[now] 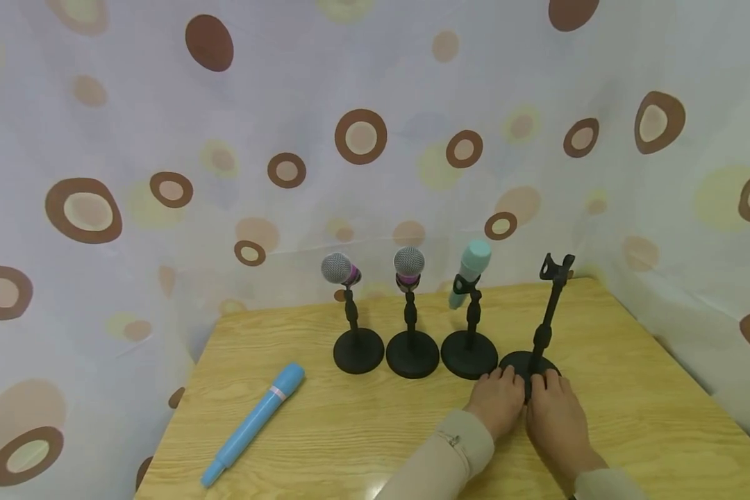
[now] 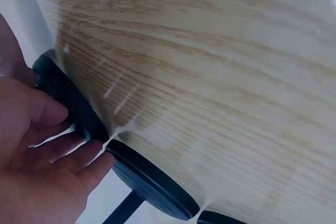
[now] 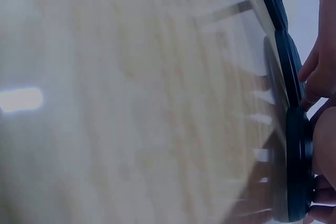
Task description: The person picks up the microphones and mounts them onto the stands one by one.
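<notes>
At the right end of a row of black microphone stands, both hands hold the round base of a stand (image 1: 542, 335) whose clip holds no microphone. My left hand (image 1: 497, 404) is at the base's left side; in the left wrist view its thumb and fingertips meet the base (image 2: 71, 100). My right hand (image 1: 559, 420) is at the right side, and the right wrist view shows its fingers close against the base (image 3: 298, 171), partly out of frame. To the left stands another stand (image 1: 470, 351) bearing a light teal microphone (image 1: 475, 259), its base close beside the held one.
Two more stands hold silver-headed microphones, the left microphone (image 1: 337, 268) and the middle microphone (image 1: 409, 262). A blue microphone (image 1: 253, 423) lies on the wooden table (image 1: 350, 430) at the left. A patterned curtain (image 1: 312, 83) hangs behind the table and along its sides.
</notes>
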`<action>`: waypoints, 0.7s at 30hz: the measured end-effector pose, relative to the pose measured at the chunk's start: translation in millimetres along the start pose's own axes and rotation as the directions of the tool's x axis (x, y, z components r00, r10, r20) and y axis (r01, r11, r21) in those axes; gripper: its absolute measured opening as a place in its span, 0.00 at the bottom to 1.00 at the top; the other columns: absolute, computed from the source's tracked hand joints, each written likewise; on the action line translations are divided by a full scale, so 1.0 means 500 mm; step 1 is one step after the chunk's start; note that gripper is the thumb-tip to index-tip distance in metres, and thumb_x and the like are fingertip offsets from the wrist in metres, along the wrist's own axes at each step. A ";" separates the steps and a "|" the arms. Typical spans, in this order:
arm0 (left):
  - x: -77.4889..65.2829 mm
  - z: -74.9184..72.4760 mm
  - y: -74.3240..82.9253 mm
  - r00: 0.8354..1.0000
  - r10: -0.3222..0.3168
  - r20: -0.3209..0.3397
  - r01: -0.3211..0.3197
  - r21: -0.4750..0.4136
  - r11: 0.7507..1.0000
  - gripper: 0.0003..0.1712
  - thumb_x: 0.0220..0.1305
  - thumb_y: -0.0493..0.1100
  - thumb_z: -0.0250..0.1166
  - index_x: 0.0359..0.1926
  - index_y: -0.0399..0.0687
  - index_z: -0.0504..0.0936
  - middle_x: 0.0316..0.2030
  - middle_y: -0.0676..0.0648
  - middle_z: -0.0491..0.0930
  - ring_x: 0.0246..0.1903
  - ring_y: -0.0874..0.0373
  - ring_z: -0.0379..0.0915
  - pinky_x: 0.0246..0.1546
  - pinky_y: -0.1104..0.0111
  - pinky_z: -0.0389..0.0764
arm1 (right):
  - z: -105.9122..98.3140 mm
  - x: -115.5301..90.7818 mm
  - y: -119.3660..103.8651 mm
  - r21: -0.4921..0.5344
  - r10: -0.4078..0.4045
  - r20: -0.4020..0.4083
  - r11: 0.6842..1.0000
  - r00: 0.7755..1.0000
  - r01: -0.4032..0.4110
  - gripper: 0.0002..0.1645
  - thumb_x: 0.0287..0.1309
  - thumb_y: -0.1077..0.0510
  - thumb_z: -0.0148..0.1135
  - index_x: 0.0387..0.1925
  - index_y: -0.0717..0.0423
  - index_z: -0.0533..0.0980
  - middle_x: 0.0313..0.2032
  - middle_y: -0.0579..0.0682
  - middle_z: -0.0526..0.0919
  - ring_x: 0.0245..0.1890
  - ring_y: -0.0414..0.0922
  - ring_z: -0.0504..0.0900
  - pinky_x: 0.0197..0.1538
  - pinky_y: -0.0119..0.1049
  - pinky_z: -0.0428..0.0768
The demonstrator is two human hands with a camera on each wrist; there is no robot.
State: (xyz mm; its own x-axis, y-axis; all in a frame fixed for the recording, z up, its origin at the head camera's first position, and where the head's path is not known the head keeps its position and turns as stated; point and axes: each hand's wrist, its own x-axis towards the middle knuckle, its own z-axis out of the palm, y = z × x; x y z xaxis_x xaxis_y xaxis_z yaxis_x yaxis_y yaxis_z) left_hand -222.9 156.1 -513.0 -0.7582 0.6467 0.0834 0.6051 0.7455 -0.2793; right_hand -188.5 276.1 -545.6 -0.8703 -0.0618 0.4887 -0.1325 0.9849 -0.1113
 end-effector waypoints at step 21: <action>-0.071 -0.020 -0.024 0.998 0.066 0.004 -0.066 -0.032 0.997 0.13 0.69 0.54 0.62 0.50 0.58 0.79 0.43 0.58 0.79 0.38 0.66 0.78 0.37 0.75 0.81 | -0.014 -0.053 -0.059 0.025 -0.042 -0.063 0.999 0.997 0.043 0.16 0.43 0.68 0.67 0.36 0.73 0.75 0.35 0.65 0.74 0.35 0.61 0.75 0.39 0.56 0.78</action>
State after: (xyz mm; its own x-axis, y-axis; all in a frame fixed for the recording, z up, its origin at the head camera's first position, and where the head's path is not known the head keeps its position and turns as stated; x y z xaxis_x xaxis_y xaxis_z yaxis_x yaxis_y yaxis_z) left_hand -200.6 125.7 -502.9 -0.7173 0.6941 0.0610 0.6614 0.7058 -0.2537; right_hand -158.0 249.8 -549.0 -0.8324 -0.0924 0.5465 -0.1818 0.9770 -0.1117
